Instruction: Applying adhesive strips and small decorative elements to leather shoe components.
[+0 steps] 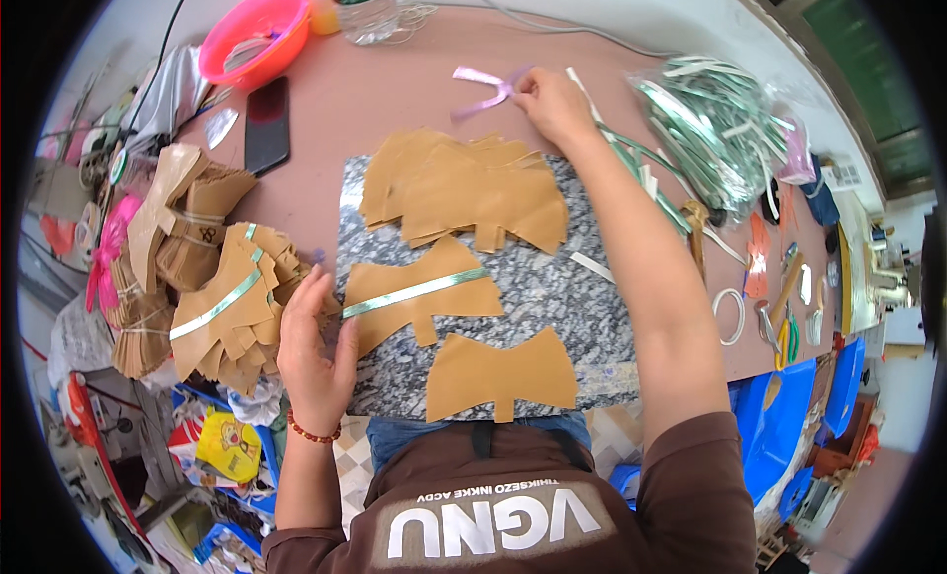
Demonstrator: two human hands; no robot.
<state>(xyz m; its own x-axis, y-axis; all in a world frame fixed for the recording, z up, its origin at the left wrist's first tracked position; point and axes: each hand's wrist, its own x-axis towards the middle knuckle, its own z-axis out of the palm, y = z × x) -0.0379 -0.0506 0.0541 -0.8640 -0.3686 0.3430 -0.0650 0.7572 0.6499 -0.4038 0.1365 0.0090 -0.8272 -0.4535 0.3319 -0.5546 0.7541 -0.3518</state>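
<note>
My right hand (554, 103) is at the far side of the table, its fingertips pinched on a forked lilac strip (480, 93). My left hand (318, 342), fingers stretched out, is at the left edge of a tan cut piece with a shiny green strip (419, 293) across it. I cannot tell whether it presses on that piece. Nearer to me lies a plain tan cut piece (503, 375). Beyond both, a loose stack of plain tan pieces (483, 194) overlaps the far edge of the speckled stone slab (602, 327).
Left of the slab are a pile of green-striped pieces (232, 303) and tied tan bundles (192, 219). A black phone (266, 125), pink bowl (291, 41) and bottle (367, 17) stand farther back. At right lie a bag of green strips (705, 130) and green-handled scissors (786, 339).
</note>
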